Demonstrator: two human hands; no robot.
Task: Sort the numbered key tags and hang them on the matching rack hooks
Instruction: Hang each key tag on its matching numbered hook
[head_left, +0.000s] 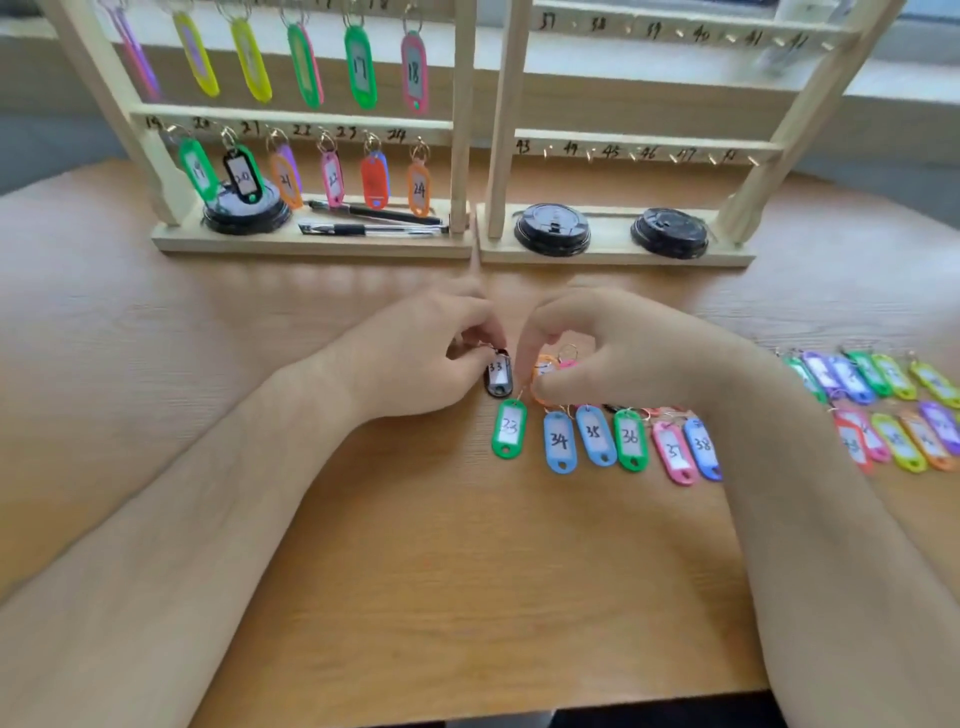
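My left hand (415, 353) pinches the ring end of a black tag marked 33 (498, 375) just above the table. Beside it my right hand (618, 348) pinches an orange tag (543, 382); a pink tag (567, 362) peeks out behind my fingers. Below them lies a row of tags: green 33 (509, 428), blue 34 (560, 441), blue 35 (595, 434), green 36 (630, 439), pink 37 (673, 452), blue 38 (702, 448). The left rack (291, 117) holds tags up to 24. The right rack (644, 140) has bare hooks numbered from 37 upward.
More tags in mixed colours (883, 405) lie in two rows at the table's right edge, partly behind my right forearm. Black lids (551, 229) (669, 234) sit on the right rack's base; another lid (245, 210) and two pens (371, 221) sit on the left base.
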